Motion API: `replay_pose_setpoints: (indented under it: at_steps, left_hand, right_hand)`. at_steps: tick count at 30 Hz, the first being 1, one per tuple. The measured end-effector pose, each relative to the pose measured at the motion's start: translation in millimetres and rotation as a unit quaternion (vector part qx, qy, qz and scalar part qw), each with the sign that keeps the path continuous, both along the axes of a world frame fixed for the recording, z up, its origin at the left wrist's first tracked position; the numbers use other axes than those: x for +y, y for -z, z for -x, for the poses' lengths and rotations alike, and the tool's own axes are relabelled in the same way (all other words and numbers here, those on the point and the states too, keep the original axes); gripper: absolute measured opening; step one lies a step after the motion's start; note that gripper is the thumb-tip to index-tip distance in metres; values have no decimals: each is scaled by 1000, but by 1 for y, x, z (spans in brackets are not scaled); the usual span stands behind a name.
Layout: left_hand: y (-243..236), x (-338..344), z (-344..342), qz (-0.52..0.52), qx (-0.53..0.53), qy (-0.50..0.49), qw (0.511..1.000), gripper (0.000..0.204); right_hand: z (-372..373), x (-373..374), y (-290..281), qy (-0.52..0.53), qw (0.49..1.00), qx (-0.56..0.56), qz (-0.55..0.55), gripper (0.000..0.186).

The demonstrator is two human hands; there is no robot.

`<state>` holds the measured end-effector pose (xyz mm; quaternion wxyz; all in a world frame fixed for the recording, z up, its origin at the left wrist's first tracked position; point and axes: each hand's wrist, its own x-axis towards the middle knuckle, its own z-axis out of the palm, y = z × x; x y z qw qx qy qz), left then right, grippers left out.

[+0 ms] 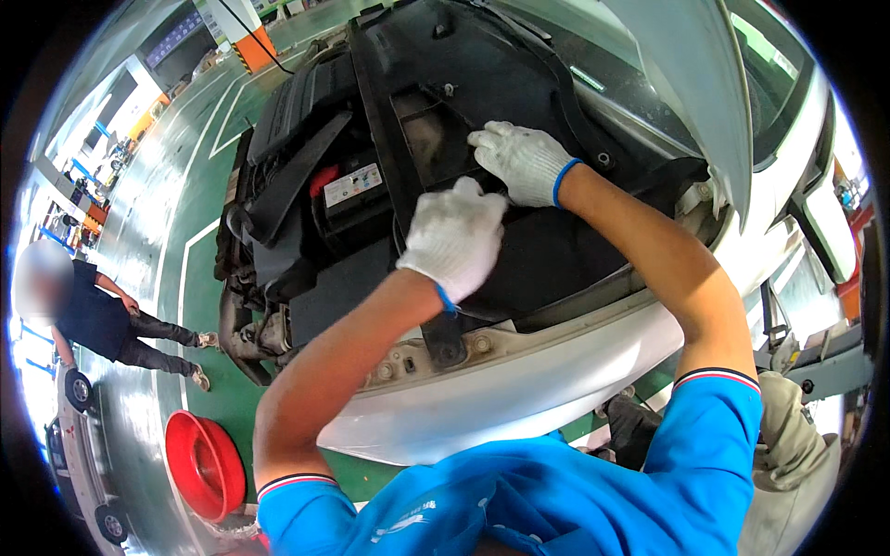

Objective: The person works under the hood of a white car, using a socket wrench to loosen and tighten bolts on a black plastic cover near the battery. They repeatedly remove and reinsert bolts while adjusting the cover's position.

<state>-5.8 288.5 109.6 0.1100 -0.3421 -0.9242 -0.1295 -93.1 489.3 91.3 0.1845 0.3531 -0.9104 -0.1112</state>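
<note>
Both my hands wear white knit gloves and work over the engine bay of a white car. My left hand (454,236) is closed, its fingers curled down beside a long black crossbar (385,134); whatever they grip is hidden beneath the glove. Farther right, my right hand (524,163) lies palm down, fingers extended to the left, on a large black plastic cover (514,69). Between the bar and the cover a recess (425,139) shows. Left of the bar sits a black battery (357,206) with a white label and a red terminal cap (323,180).
The white front body panel (519,403) curves between me and the bay. A red basin (206,466) stands on the green floor at lower left. Another person (102,310) stands at the left, near a parked vehicle (88,454). Khaki-clothed legs (788,463) show at lower right.
</note>
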Motion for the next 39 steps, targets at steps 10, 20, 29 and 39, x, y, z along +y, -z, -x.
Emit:
replay_pose_setpoints:
  at_steps: [10, 20, 29, 39]
  left_hand:
    - [15, -44, 61, 37, 244, 94, 965, 32]
    - [-6, 9, -15, -6, -2, -13, 1000, 24]
    - [10, -52, 66, -18, 205, 114, 972, 21]
    - [7, 4, -11, 13, 93, 8, 996, 18]
  right_hand:
    - [-6, -7, -7, 18, 1000, 3, 14, 41]
    - [3, -2, 3, -10, 999, -2, 33, 38]
    - [-6, -13, -13, 46, 997, -59, -23, 54]
    - [0, -8, 0, 34, 998, -48, -4, 55]
